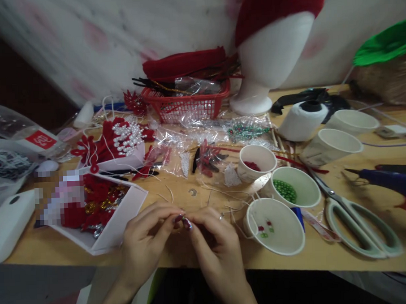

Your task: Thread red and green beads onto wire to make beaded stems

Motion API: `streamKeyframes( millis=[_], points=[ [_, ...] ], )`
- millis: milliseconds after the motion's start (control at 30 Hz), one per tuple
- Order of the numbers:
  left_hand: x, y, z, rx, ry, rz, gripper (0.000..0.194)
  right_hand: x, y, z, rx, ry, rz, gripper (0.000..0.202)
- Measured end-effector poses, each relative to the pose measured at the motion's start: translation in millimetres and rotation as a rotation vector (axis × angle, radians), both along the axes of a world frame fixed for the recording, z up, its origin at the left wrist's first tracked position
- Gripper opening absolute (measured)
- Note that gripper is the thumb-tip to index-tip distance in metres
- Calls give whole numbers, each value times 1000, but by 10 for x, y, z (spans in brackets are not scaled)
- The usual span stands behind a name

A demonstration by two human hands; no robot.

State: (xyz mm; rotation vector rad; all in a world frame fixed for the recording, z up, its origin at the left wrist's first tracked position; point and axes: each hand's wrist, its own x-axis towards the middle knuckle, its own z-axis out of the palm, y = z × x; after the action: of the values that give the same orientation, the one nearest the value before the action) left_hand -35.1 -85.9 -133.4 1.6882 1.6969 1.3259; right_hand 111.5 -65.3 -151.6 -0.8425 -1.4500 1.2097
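Observation:
My left hand and my right hand meet over the front of the table, thumbs and forefingers pinched together. Between the fingertips is something tiny, with a speck of green showing; I cannot make out what it is. Just right of my right hand stands a paper cup with a few red and green beads and thin white strings over its rim. Behind it, another paper cup holds green beads, and a third cup contains red beads.
Left of my hands sits a white box of red and gold ornaments. Scissors and a blue glue gun lie at right. Further back are a red basket, a white mannequin head, a thread spool and plastic bags.

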Motion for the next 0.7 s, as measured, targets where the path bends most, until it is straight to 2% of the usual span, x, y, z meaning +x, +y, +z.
streamKeyframes(
  millis=[200, 433, 700],
  points=[
    [42, -22, -49, 137, 220, 29, 14, -38, -13, 3, 25, -90, -38, 17],
    [-20, 16, -49, 255, 500, -57, 16, -79, -40, -41, 60, -136, -103, 12],
    [-120, 8, -127, 249, 589, -104, 17, -61, -40, -54, 83, -37, -64, 24]
  ],
)
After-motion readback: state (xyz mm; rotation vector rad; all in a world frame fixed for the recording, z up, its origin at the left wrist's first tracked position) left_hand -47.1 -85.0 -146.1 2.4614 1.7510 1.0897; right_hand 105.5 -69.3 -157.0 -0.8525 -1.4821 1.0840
